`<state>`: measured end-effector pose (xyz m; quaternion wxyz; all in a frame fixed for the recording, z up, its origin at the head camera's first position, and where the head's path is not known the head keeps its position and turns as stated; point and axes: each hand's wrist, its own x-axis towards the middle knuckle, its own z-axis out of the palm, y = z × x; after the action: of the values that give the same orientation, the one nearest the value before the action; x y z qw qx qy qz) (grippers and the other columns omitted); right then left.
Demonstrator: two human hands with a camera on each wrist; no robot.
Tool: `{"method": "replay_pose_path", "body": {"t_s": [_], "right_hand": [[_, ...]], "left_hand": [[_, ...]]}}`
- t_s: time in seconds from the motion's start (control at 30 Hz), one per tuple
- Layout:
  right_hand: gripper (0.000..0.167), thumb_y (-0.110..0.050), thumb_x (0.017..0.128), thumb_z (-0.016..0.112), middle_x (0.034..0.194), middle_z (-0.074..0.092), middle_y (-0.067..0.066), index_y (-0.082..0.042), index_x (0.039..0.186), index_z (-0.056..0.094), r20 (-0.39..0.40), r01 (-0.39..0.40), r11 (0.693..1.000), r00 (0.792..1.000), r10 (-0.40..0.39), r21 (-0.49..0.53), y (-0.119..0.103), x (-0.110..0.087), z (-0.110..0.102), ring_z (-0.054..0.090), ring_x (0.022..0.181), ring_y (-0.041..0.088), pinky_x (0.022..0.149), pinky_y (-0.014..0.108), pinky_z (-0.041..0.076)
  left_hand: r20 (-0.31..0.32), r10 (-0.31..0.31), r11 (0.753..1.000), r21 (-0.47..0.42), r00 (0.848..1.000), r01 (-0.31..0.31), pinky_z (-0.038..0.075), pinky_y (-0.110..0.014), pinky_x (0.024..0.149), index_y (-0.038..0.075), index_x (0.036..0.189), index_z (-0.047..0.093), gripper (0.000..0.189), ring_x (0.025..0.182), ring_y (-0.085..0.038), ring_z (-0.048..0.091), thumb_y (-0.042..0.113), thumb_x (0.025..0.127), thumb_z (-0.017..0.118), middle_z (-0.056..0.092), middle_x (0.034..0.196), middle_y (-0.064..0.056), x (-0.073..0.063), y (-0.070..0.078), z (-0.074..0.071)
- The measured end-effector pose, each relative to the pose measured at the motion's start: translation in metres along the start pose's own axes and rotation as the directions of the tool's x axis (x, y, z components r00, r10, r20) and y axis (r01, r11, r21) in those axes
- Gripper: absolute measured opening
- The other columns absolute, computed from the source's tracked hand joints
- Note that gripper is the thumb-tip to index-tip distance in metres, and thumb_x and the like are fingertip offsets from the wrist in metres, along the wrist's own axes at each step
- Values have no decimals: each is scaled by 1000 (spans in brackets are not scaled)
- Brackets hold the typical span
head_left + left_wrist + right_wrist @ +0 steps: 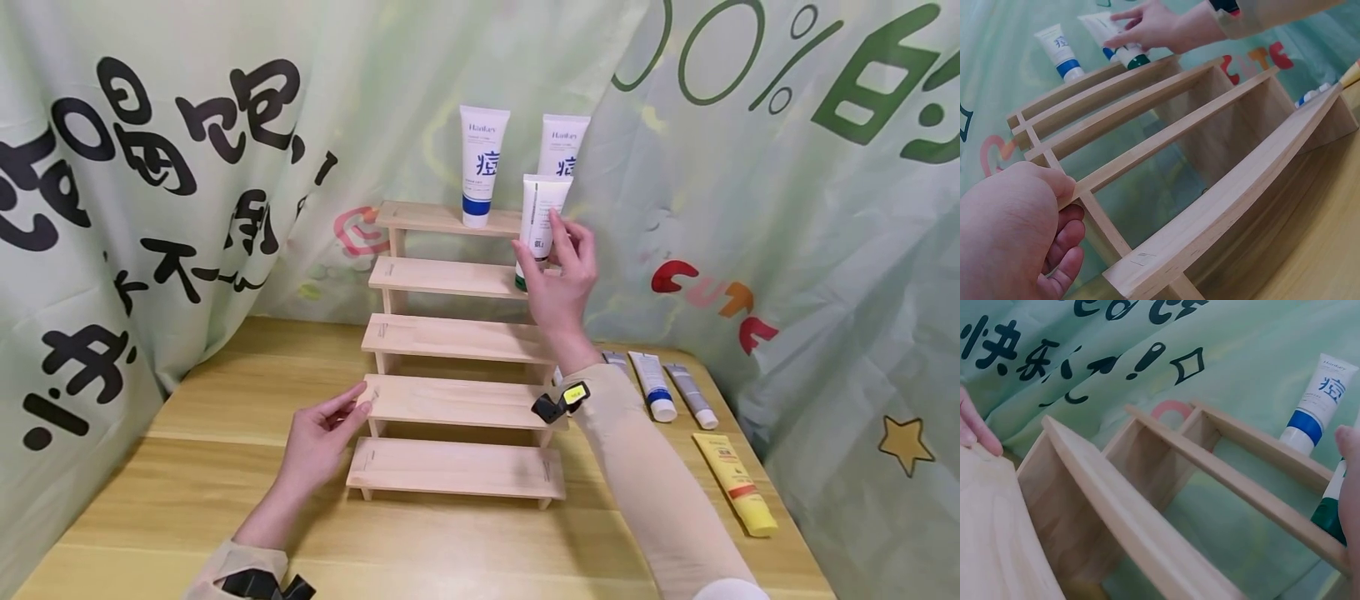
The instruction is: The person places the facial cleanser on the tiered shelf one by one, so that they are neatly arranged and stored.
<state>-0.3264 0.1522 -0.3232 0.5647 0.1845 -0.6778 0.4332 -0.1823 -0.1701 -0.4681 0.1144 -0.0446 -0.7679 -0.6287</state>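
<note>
A wooden stepped display rack stands on the table. With thumb above and fingers below, my left hand grips the left end of its second shelf from the bottom. My right hand holds a white squeeze tube between thumb and fingers, upright with its green cap down, at the right end of the second shelf from the top. On the top shelf stand two white tubes with blue bands, one left of the middle and one at the right, partly hidden behind the held tube.
Right of the rack, several tubes lie on the table: a white one with a blue band, a grey one and a yellow one. My right forearm covers part of that group. A printed curtain hangs behind.
</note>
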Motion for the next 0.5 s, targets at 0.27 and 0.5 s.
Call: {"method": "replay_pose_path", "body": {"t_s": [0.27, 0.5], "right_hand": [[62, -18, 84, 94, 125, 58, 21, -6, 140, 70, -27, 40, 999, 999, -39, 29, 1, -6, 6, 57, 100, 23, 73, 29, 56], [63, -10, 80, 95, 122, 59, 21, -2, 137, 70, -78, 86, 996, 994, -83, 36, 6, -9, 6, 58, 100, 25, 72, 28, 56]], "left_hand": [[-9, 6, 1000, -2, 1000, -6, 57, -27, 69, 7, 133, 74, 36, 84, -24, 66, 18, 99, 78, 73, 99, -13, 0, 1, 0], [-10, 10, 1000, -10, 1000, -10, 55, -26, 67, 5, 133, 73, 36, 82, -20, 64, 17, 99, 78, 72, 98, -13, -1, 2, 1]]}}
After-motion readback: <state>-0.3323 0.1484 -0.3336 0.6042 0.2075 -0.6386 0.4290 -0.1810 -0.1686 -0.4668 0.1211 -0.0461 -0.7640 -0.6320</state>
